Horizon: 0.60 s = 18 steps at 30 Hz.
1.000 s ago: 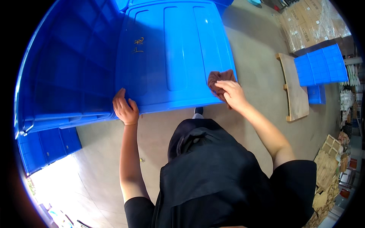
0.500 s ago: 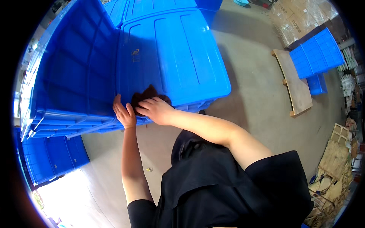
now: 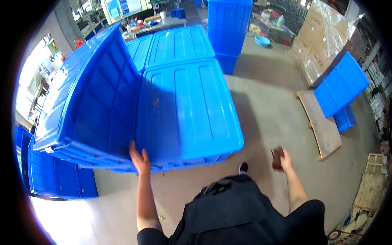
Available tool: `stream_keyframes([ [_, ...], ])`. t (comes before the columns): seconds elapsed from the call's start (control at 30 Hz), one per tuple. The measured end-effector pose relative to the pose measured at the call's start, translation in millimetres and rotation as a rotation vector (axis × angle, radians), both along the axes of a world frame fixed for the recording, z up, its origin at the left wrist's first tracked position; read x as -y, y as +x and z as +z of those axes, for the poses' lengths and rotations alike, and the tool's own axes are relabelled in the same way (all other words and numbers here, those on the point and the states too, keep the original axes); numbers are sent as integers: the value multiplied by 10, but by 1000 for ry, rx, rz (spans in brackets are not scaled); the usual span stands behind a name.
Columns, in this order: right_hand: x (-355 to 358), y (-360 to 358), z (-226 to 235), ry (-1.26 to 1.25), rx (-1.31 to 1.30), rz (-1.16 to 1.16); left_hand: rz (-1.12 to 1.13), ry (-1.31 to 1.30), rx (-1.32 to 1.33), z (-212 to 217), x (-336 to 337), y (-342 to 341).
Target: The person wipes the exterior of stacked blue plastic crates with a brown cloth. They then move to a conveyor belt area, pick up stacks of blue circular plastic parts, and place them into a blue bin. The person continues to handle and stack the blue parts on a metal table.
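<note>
My left hand [image 3: 140, 160] rests at the near left corner of a flat blue lid [image 3: 196, 106], its thumb and fingers apart. Beside that hand rises the ribbed side of a taller blue bin [image 3: 102, 98]. Out to the right, over the bare floor and away from the bins, my right hand [image 3: 287, 160] is closed round a bunched dark brown cloth [image 3: 277, 159]. The lid is ridged lengthwise and carries a small faint mark; its left part lies in shadow.
More lidded blue bins [image 3: 179, 45] adjoin behind, with a tall blue stack [image 3: 228, 28] beyond. To the right are a wooden pallet [image 3: 320, 122], a tilted blue bin [image 3: 342, 83] and wrapped cartons [image 3: 320, 41]. Another blue bin [image 3: 67, 177] stands at lower left. A light-blue basin [image 3: 262, 41] sits farther off.
My right hand has left the lid's near left corner and swung far right, carrying the cloth. My left hand stays at that corner. The view has tilted up, showing more background.
</note>
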State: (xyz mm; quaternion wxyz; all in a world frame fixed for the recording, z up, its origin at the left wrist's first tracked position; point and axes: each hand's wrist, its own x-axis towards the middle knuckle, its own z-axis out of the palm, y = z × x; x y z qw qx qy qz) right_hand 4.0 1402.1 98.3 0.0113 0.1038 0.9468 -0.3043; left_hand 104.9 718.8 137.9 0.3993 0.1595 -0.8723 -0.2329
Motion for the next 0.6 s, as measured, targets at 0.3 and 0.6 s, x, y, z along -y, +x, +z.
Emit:
stream_keyframes([
  [0.3, -2229, 1037, -1268, -334, 579, -806, -16, -100, 75, 693, -1415, -1093],
  [0.6, -2672, -458, -1125, -621, 346, -601, -768, -614, 230, 1165, -3578, -3175],
])
